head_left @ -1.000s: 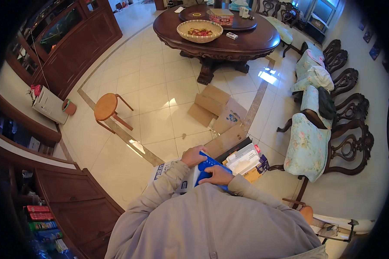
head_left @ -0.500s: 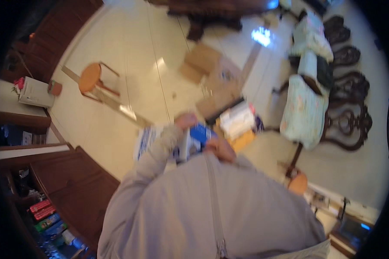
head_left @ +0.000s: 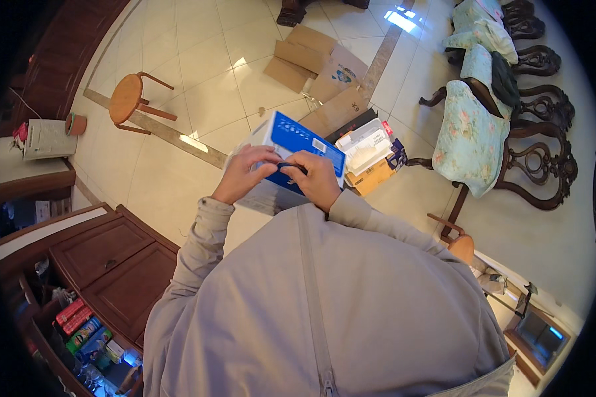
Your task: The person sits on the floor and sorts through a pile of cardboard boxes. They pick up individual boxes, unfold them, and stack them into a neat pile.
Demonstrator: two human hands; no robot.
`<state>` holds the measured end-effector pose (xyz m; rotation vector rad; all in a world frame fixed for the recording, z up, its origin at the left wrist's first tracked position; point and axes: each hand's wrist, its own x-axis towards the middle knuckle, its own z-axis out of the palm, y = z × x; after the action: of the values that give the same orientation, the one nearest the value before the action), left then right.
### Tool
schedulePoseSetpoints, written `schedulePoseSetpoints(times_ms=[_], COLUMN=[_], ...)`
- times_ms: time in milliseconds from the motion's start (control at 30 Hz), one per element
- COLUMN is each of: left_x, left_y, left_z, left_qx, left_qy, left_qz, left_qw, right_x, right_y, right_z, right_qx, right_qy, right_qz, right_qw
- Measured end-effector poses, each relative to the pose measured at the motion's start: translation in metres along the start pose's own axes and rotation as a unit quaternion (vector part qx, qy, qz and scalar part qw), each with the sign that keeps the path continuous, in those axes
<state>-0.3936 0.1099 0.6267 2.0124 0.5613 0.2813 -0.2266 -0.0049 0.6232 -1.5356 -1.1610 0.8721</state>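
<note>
A blue and white carton [head_left: 314, 139] is tilted in front of my body, its blue printed face up. Over its near part my two hands almost meet. A small dark curved strip [head_left: 287, 165] shows between them; I cannot tell if it is a carry handle or a loose piece. My right hand [head_left: 316, 180] is closed on this strip, fingers bent round it. From the left, my left hand [head_left: 246, 173] reaches in with thumb and forefinger pinching near the strip's end. Part of the carton is hidden under my hands and grey jacket.
Flattened brown cardboard [head_left: 324, 73] lies on the tiled floor ahead. An open yellow box with white packing [head_left: 367, 149] sits right of the carton. A round wooden stool [head_left: 126, 99] stands left, a wooden cabinet [head_left: 119, 264] nearer, and carved chairs [head_left: 473, 139] line the right.
The carton has shifted up and turned its blue face more into view. My hands have drawn together over it; the left has moved down and left from its far edge.
</note>
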Motion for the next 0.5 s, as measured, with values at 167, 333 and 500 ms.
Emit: schedulePoseSetpoints(times_ms=[167,333,500], left_x=[-0.016,-0.024,-0.023], left_y=[0.01,-0.003,0.013], left_z=[0.021,0.016,-0.005], left_qx=[0.004,-0.194,-0.262], left_qy=[0.07,0.21,0.245], left_qz=[-0.12,-0.098,-0.06], left_qw=[0.99,0.953,0.932], right_x=[0.002,0.025,0.02], right_y=[-0.01,0.017,0.059], right_z=[0.005,-0.044,-0.099], right_qx=[0.041,0.125,-0.152], right_qy=[-0.022,-0.031,0.066], right_qz=[0.056,0.031,0.021], right_qw=[0.997,0.991,0.986])
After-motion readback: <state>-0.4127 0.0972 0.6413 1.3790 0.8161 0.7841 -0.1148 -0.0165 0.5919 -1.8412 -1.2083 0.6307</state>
